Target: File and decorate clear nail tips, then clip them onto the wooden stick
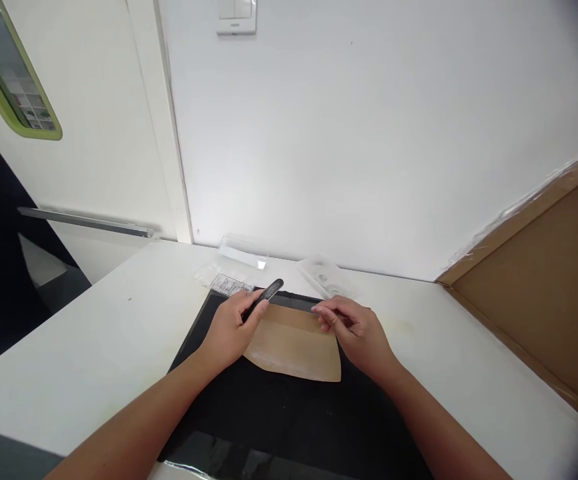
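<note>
A tan sheet (296, 347) is seen lying flat on a black mat (279, 413) just below the centre of the frame. Its left edge is pressed by the left hand (231, 330), whose fingers are closed around a dark slim tool (265, 297) pointing up and to the right. The sheet's upper right corner is pinched by the fingertips of the right hand (356, 333). Clear plastic packaging (239, 267) is seen beyond the mat on the white table (93, 347), against the wall. A brown board (549, 287) is leaned at the right edge.
</note>
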`<state>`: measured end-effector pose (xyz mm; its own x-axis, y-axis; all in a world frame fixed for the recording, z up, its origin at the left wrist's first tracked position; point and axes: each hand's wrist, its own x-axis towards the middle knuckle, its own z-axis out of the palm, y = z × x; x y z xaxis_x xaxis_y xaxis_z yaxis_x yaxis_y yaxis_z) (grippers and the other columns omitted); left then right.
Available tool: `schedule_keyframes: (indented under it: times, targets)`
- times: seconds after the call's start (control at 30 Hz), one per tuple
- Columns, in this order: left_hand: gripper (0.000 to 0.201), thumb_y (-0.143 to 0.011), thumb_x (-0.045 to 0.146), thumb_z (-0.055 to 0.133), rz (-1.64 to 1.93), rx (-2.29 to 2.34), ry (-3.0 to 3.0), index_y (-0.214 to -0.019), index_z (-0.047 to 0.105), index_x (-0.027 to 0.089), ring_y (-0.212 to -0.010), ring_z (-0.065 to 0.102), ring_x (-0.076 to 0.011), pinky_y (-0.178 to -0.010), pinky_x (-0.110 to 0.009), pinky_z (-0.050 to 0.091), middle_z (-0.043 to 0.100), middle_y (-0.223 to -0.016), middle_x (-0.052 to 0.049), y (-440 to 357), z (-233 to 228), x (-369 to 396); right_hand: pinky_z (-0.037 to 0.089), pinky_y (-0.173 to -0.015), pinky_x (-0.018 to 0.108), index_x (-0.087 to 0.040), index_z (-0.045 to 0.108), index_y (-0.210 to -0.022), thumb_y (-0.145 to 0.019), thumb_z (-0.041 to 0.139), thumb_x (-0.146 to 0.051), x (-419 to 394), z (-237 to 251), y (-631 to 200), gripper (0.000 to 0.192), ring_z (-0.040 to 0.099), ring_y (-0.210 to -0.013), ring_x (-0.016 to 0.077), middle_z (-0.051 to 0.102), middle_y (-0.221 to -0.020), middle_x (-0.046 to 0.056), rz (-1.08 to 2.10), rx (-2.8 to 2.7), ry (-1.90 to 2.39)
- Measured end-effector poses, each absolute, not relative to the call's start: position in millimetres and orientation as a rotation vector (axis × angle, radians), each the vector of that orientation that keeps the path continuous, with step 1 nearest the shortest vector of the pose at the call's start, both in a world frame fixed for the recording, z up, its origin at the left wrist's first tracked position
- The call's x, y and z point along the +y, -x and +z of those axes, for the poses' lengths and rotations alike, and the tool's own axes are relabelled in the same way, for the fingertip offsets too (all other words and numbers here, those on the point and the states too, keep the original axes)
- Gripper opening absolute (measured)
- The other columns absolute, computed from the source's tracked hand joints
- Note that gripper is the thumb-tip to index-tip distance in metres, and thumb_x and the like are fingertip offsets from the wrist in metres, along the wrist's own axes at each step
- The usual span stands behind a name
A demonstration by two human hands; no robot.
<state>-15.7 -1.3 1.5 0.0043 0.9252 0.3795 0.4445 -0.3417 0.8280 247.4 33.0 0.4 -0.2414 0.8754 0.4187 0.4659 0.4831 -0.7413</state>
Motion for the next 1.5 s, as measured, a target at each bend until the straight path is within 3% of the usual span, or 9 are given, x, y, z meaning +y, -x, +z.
schedule_keyframes:
  times: [0.2, 0.37, 0.5, 0.77, 0.97, 1.1, 1.23, 1.37, 1.5]
  targets:
    - [0.039, -0.099, 0.047, 0.058, 1.24, 1.38, -1.735, -0.127, 0.076, 0.027, -0.07, 0.06, -0.0172, -0.055, -0.024, 0.045, 0.067, -0.092, -0.005, 12.9, 1.1, -4.3, 0.054, -0.066, 0.031, -0.03, 0.072, -0.112, -0.101, 0.059, -0.046, 18.0, 4.4, -232.0, 0.023, 0.068, -0.063, 0.0182, 0.07, -0.07, -0.001, 0.638, -1.918, 1.086]
    - [0.041, -0.095, 0.051, 0.063, 1.252, 1.338, -1.644, -0.125, 0.076, 0.025, -0.059, 0.059, -0.0126, -0.047, -0.023, 0.047, 0.071, -0.105, -0.007, 10.0, 0.2, -6.6, 0.056, -0.067, 0.031, -0.028, 0.071, -0.102, -0.101, 0.058, -0.046, 14.7, -1.2, -226.8, 0.022, 0.07, -0.065, 0.018, 0.072, -0.073, 0.0, 0.629, -1.93, 1.043]
    - [0.041, -0.094, 0.053, 0.065, 1.24, 1.328, -1.544, -0.122, 0.076, 0.025, -0.053, 0.061, -0.0102, -0.041, -0.022, 0.047, 0.071, -0.113, -0.007, 7.3, -1.3, -7.0, 0.059, -0.073, 0.034, -0.029, 0.07, -0.11, -0.101, 0.059, -0.047, 15.4, -3.5, -227.5, 0.023, 0.075, -0.075, 0.0212, 0.076, -0.078, 0.002, 0.656, -1.934, 1.072]
    - [0.038, -0.091, 0.053, 0.068, 1.255, 1.282, -1.481, -0.108, 0.081, 0.022, -0.054, 0.064, -0.0109, -0.039, -0.021, 0.048, 0.065, -0.099, -0.006, 7.1, -2.5, -8.3, 0.06, -0.083, 0.034, -0.029, 0.068, -0.119, -0.102, 0.059, -0.041, 10.7, -1.6, -224.4, 0.022, 0.078, -0.091, 0.0218, 0.081, -0.096, 0.003, 0.743, -1.981, 1.022]
    - [0.032, -0.093, 0.049, 0.067, 1.2, 1.229, -1.518, -0.107, 0.084, 0.025, -0.057, 0.064, -0.0113, -0.043, -0.022, 0.051, 0.061, -0.097, -0.006, 4.5, 1.8, -13.8, 0.056, -0.077, 0.031, -0.029, 0.064, -0.111, -0.104, 0.054, -0.04, 8.1, -5.2, -221.3, 0.016, 0.077, -0.086, 0.0201, 0.08, -0.09, 0.001, 0.672, -1.963, 1.026]
    - [0.031, -0.094, 0.048, 0.066, 1.191, 1.182, -1.541, -0.109, 0.083, 0.026, -0.057, 0.064, -0.011, -0.043, -0.021, 0.05, 0.062, -0.1, -0.006, 0.9, 3.6, -17.7, 0.052, -0.067, 0.032, -0.029, 0.063, -0.102, -0.105, 0.05, -0.042, 5.4, -5.6, -217.5, 0.019, 0.072, -0.07, 0.0191, 0.079, -0.082, 0.0, 0.612, -1.947, 1.046]
    - [0.031, -0.095, 0.047, 0.066, 1.197, 1.126, -1.593, -0.097, 0.083, 0.021, -0.057, 0.062, -0.009, -0.043, -0.019, 0.05, 0.059, -0.095, -0.004, -1.3, 2.8, -20.2, 0.049, -0.061, 0.031, -0.027, 0.06, -0.091, -0.106, 0.049, -0.043, 1.7, -2.9, -214.6, 0.025, 0.065, -0.058, 0.0165, 0.076, -0.077, -0.002, 0.544, -1.933, 1.076]
    - [0.033, -0.097, 0.046, 0.065, 1.202, 1.1, -1.611, -0.088, 0.08, 0.018, -0.059, 0.062, -0.0077, -0.044, -0.017, 0.049, 0.058, -0.094, -0.003, -3.0, 1.7, -22.1, 0.049, -0.06, 0.028, -0.027, 0.058, -0.092, -0.106, 0.051, -0.041, 0.3, -2.8, -213.9, 0.021, 0.067, -0.06, 0.0142, 0.074, -0.073, -0.005, 0.526, -1.929, 1.065]
    - [0.028, -0.097, 0.043, 0.065, 1.194, 1.067, -1.635, -0.093, 0.081, 0.02, -0.06, 0.061, -0.007, -0.045, -0.017, 0.05, 0.058, -0.095, -0.003, -6.5, 3.3, -26.1, 0.052, -0.063, 0.026, -0.026, 0.056, -0.094, -0.106, 0.051, -0.04, 0.8, -6.5, -213.4, 0.019, 0.072, -0.066, 0.0133, 0.074, -0.075, -0.005, 0.537, -1.924, 1.052]
